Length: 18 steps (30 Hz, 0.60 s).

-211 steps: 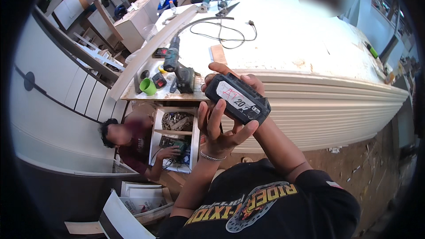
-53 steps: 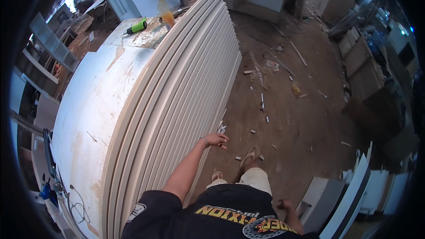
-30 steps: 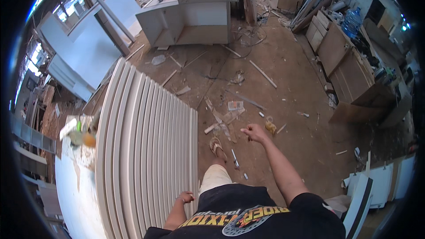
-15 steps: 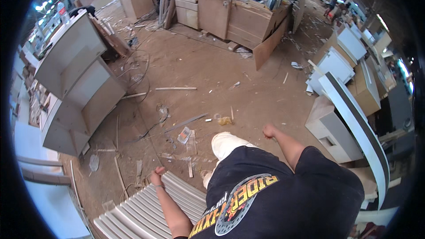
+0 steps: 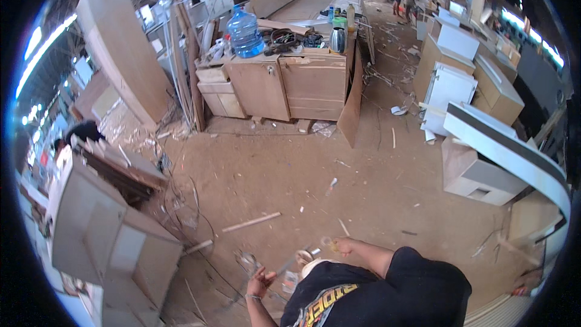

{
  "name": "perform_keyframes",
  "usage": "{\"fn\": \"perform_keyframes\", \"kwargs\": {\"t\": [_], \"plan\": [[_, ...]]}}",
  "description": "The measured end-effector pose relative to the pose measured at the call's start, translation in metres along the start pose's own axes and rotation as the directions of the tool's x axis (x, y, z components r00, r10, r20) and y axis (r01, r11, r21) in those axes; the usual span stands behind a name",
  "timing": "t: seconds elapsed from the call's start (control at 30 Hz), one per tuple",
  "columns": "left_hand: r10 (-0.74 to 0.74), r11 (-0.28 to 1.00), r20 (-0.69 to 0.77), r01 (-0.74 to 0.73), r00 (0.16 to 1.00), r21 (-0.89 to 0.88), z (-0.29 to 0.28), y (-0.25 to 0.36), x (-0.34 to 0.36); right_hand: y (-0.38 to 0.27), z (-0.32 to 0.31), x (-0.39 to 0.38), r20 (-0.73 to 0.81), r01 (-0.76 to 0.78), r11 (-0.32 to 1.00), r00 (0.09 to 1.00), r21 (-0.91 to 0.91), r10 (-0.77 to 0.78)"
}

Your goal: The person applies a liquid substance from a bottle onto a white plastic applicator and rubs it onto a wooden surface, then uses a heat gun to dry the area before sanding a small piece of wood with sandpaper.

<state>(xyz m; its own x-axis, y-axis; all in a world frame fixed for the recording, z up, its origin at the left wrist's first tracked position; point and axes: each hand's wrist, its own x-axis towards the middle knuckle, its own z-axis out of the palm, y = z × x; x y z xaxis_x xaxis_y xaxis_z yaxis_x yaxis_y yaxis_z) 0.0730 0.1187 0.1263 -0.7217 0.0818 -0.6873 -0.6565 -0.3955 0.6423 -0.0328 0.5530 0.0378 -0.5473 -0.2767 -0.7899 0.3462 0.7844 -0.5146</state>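
My left hand [image 5: 260, 283] is low in front of my body, fingers apart and nothing visible in them. A thin band circles its wrist. My right hand [image 5: 343, 246] hangs ahead of my dark shirt [image 5: 387, 297] with its fingers curled in, and no held thing shows. Beside its fingertips in the picture is a small amber, bag-like scrap [image 5: 330, 243]; whether they touch cannot be told. A small white piece [image 5: 315, 251] and a thin strip [image 5: 293, 263] lie on the floor between my hands.
A wooden cabinet [image 5: 251, 88] ahead carries a blue water jug [image 5: 244, 35] and a metal jug [image 5: 338, 40]. Curved cabinet units [image 5: 91, 218] stand left, near a loose cable [image 5: 209, 230]. A wood stick [image 5: 251, 222] lies ahead. White boxes [image 5: 451, 91] and a curved panel [image 5: 508, 154] line the right.
The view has tilted up, bringing more of the workshop beyond the cabinet into sight. My left hand has moved forward and its fingers have spread. The ribbed panel beside it has left the lower left.
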Motion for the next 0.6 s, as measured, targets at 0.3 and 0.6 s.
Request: {"fn": "perform_keyframes", "kwargs": {"t": [0.3,0.6], "plan": [[-0.483,0.642,-0.276,0.551,0.831,0.533,-0.074,0.161,0.162,-0.174,-0.200,0.099,-0.278,0.251,0.872,0.950,0.420,-0.140],[-0.450,-0.415,0.093,-0.300,0.888,0.859,0.030,0.383,0.531,-0.024,-0.217,0.214,-0.091,-0.297,0.916,0.939,0.268,0.331]]}}
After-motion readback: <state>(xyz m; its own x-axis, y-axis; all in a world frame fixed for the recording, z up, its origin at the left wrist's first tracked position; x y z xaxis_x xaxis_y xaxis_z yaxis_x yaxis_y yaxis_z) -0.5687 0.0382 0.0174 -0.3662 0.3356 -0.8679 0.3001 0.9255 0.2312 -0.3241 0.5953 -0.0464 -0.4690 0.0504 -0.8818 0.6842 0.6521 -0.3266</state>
